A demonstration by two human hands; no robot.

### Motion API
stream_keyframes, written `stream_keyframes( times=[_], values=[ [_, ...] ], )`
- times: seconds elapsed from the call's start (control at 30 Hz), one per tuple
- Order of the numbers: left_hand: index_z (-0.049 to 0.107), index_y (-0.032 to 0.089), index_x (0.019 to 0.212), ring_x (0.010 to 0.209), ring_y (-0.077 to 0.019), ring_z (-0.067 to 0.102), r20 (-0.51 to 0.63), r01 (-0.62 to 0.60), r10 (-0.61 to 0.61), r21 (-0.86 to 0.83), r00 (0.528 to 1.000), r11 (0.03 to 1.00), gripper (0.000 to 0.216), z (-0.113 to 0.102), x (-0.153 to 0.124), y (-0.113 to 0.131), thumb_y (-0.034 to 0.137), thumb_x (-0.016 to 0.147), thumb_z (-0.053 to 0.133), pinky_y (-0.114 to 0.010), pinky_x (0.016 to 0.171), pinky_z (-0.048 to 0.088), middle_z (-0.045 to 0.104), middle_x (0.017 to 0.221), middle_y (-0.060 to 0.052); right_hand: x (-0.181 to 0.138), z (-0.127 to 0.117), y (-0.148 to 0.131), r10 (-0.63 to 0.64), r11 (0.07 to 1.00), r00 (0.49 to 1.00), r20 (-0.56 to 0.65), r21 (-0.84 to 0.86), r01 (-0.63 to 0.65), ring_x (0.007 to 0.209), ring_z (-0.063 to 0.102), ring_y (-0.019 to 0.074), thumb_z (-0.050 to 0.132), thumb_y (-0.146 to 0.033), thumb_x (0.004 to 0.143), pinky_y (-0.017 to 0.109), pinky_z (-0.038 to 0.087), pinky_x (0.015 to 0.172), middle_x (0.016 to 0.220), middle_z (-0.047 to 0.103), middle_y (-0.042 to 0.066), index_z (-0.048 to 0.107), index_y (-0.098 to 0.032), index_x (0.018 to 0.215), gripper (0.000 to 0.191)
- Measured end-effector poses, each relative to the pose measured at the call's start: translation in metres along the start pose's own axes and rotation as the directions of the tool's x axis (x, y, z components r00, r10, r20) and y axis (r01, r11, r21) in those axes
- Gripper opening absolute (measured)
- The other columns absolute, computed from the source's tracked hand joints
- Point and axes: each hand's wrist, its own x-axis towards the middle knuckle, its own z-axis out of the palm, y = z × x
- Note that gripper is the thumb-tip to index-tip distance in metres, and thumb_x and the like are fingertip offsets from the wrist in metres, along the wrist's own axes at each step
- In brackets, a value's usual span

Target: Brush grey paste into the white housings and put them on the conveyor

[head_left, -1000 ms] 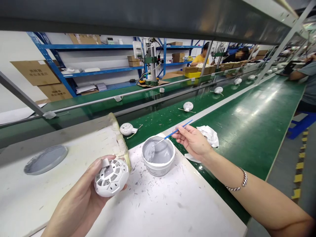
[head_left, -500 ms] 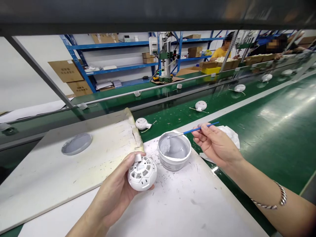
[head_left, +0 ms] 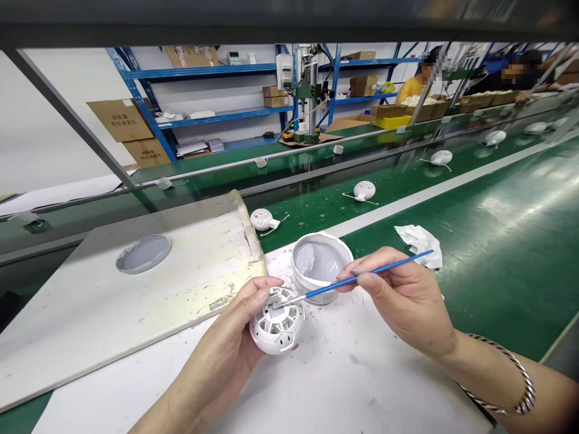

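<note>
A round white plastic housing (head_left: 277, 331) with a pattern of openings rests in my left hand (head_left: 235, 331), fingers closed around it. My right hand (head_left: 402, 295) pinches a blue-handled paintbrush (head_left: 344, 282). The brush tip touches the middle of the housing's top face, where a grey patch shows. Just behind, a white tub (head_left: 322, 294) of grey paste stands on the white sheet (head_left: 344, 361); my right fingertips are in front of its rim. The housing's underside is hidden by my left hand.
Left lies a pale board (head_left: 90, 301) carrying a lid (head_left: 143, 253) smeared with grey paste. Similar white housings (head_left: 261, 219) with wires line the green belt (head_left: 312, 211). A crumpled tissue (head_left: 420, 244) lies right of the tub. Two people sit farther back by cardboard boxes (head_left: 425, 110).
My right hand has brought the brush from the tub down to the housing. The housing in my left hand has shifted slightly right, and the camera view has moved a little.
</note>
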Motion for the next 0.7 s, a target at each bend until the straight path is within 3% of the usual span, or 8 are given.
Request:
stream_keyframes(
  times=[0.13,0.5,0.6,0.7],
  values=[
    [0.055,0.024,0.109,0.081,-0.0148,0.052,0.054,0.002,-0.007,0.075,0.999,0.997,0.033,-0.007,0.002,-0.002,0.037,0.081,0.066,-0.029,0.075,0.045,0.059,0.093,-0.003,-0.002,-0.001,0.0,-0.079,0.994,0.996,0.034,-0.071,0.082,0.079,0.071,0.0133,0.063,-0.017,0.088,0.025,0.063,0.074,0.086,0.071,0.0,0.07,-0.028,0.092,0.013],
    [0.051,0.027,0.115,0.077,-0.0136,0.052,0.118,-0.001,-0.013,0.114,0.993,0.993,0.041,-0.011,0.004,-0.006,0.033,0.078,0.069,-0.029,0.075,0.04,0.06,0.094,-0.003,-0.001,-0.01,-0.001,-0.102,0.991,0.989,0.103,-0.073,0.11,0.082,0.071,0.0123,0.059,-0.016,0.091,0.023,0.062,0.075,0.09,0.07,0.0,0.068,-0.027,0.098,0.016],
    [0.053,0.025,0.113,0.076,-0.0147,0.052,0.126,-0.009,-0.002,0.082,0.992,0.997,0.039,-0.01,0.003,-0.004,0.031,0.078,0.067,-0.029,0.072,0.04,0.06,0.091,-0.003,0.002,-0.016,-0.003,-0.158,0.982,0.981,0.111,-0.086,0.168,0.081,0.07,0.0129,0.058,-0.014,0.091,0.025,0.062,0.075,0.09,0.069,0.001,0.067,-0.025,0.098,0.015],
    [0.053,0.026,0.111,0.078,-0.015,0.053,0.077,-0.045,0.038,0.089,0.996,0.995,0.035,-0.01,0.002,-0.003,0.028,0.078,0.065,-0.028,0.072,0.04,0.061,0.093,-0.003,0.006,-0.028,-0.005,-0.287,0.948,0.957,0.033,-0.131,0.289,0.08,0.068,0.0142,0.056,-0.015,0.092,0.028,0.062,0.072,0.088,0.068,0.001,0.064,-0.024,0.099,0.014]
  ],
)
